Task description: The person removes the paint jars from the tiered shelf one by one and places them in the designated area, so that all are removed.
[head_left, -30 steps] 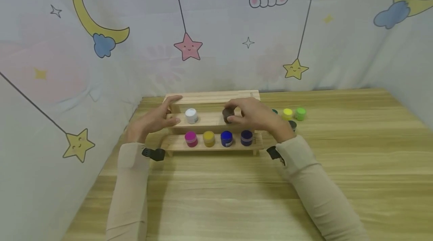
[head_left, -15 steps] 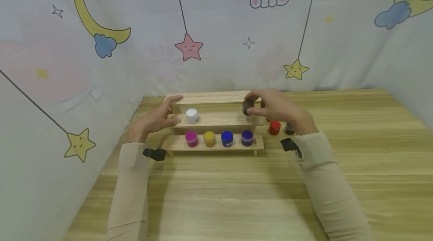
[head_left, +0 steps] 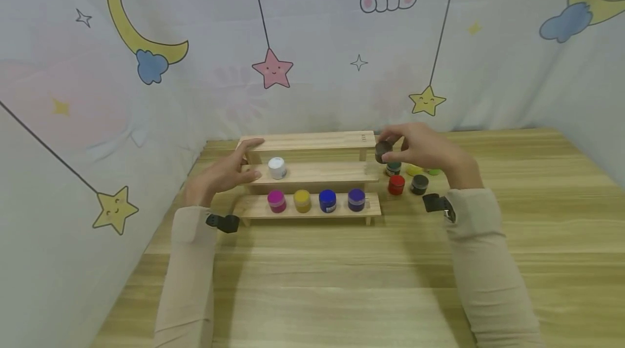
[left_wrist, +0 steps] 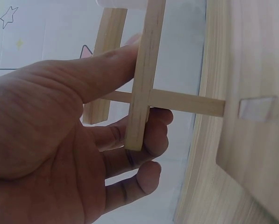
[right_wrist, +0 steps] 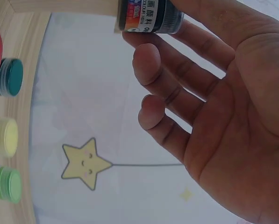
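Observation:
At the left end of a three-tier wooden rack (head_left: 312, 173), my left hand (head_left: 222, 171) grips the middle shelf. The left wrist view shows the thumb on one side of a shelf board (left_wrist: 144, 84) and curled fingers on the other. My right hand (head_left: 425, 147) pinches a dark paint jar (head_left: 383, 152) between thumb and fingers, just past the rack's right end. Its printed label faces the right wrist camera. A white jar (head_left: 276, 168) stands on the middle shelf. The bottom shelf carries a magenta jar (head_left: 276, 201), a yellow one, a blue one and a purple jar (head_left: 356, 200).
Right of the rack, a red jar (head_left: 396, 184) and a black jar (head_left: 419, 184) stand on the wooden table (head_left: 312, 283). Behind them are a teal jar (head_left: 393, 168), a bright yellow jar (right_wrist: 4, 136) and a light green jar (right_wrist: 7, 183). A printed curtain hangs behind.
My right hand has carried the dark jar rightward, from over the middle shelf to beyond the rack's right end. The left hand has stayed on the rack.

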Motion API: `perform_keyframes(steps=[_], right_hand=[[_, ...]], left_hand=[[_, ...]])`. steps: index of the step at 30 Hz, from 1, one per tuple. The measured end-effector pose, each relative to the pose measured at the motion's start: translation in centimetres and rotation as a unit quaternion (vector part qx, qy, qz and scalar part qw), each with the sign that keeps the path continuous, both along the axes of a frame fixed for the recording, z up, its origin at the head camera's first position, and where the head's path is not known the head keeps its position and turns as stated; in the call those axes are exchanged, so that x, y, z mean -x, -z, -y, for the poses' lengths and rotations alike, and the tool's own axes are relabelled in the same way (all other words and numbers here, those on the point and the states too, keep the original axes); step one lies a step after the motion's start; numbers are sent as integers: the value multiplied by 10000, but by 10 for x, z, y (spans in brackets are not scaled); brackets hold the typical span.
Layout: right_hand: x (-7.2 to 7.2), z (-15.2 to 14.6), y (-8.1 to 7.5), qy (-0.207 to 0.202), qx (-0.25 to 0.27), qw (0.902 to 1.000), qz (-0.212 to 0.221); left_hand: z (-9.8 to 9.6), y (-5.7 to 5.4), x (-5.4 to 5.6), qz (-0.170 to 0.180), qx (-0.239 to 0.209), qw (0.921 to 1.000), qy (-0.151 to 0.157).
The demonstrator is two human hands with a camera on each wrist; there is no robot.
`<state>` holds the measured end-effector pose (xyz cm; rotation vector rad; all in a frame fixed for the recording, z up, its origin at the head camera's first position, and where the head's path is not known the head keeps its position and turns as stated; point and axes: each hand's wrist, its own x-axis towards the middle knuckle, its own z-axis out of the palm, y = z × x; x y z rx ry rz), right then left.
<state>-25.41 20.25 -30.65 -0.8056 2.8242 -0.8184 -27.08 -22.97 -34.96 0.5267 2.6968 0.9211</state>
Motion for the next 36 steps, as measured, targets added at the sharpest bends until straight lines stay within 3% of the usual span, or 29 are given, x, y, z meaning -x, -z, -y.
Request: perform_keyframes(steps=[20, 36], right_hand=[[0, -52, 7, 583, -94, 9970, 496], [-1, -83, 21, 696, -243, 9895, 1240]], left_hand=[[2, 0, 1, 74, -86, 9999, 8], [1, 0, 0, 50, -161, 9998, 64]])
